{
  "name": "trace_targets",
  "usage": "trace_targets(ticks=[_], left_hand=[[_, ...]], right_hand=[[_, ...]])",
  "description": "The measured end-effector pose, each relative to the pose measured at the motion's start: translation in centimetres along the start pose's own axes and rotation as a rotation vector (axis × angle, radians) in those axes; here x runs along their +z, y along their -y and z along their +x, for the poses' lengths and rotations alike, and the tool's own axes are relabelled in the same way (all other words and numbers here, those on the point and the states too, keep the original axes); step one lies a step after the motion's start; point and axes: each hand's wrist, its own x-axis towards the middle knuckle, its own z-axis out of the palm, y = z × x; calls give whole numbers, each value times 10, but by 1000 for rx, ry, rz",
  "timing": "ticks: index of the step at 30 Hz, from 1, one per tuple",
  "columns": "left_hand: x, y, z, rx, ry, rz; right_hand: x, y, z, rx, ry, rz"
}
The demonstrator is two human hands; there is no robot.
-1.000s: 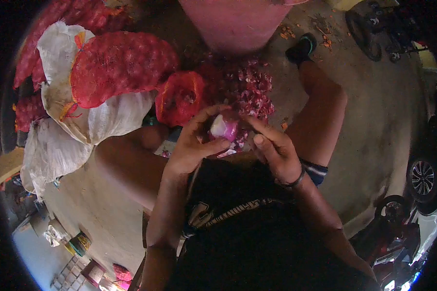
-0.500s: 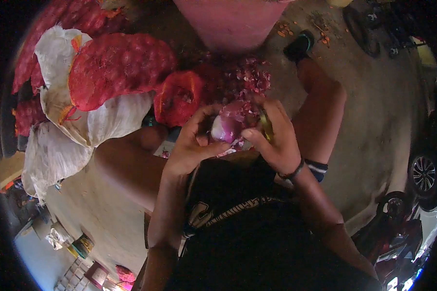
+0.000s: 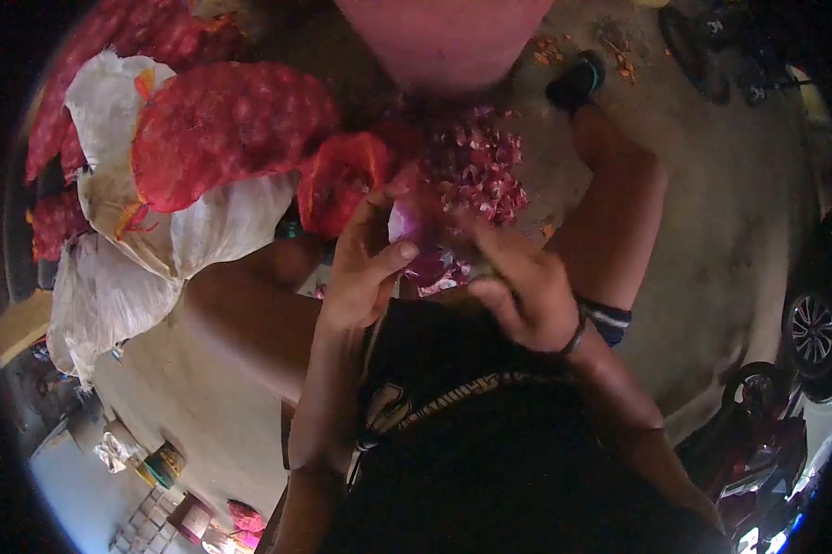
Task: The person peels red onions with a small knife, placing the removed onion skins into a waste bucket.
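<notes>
My left hand (image 3: 360, 268) grips a purple-and-white onion (image 3: 414, 227), thumb across its front. My right hand (image 3: 517, 286) is blurred right beside the onion; its fingers are curled and touch the onion's right side, and a thin yellowish thing shows at its fingertips, too blurred to name. Both hands hover over my lap, above a heap of red onion skins (image 3: 476, 166) on the floor.
A pink tub (image 3: 443, 42) stands at the top. Red mesh sacks of onions (image 3: 227, 125) lie on white sacks (image 3: 213, 226) at the left. My bare knees flank the hands. A car wheel (image 3: 811, 332) and a motorbike (image 3: 757, 434) stand at the right.
The onion has been lifted slightly and turned in my left hand. My right hand has slid down from the onion's top to its lower right side.
</notes>
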Motion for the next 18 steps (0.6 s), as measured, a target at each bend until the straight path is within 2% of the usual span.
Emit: trace_targets(ticks=[2,9,18], left_hand=[[4,-1,4,8,11,-8],[-8,5,3,86,20,80],[-6,4,-3,15,56,23]], right_hand=[[4,5,-7,85,135,108],[17,5,-5,105,-20,90],[4,9,-3,260,189,142]])
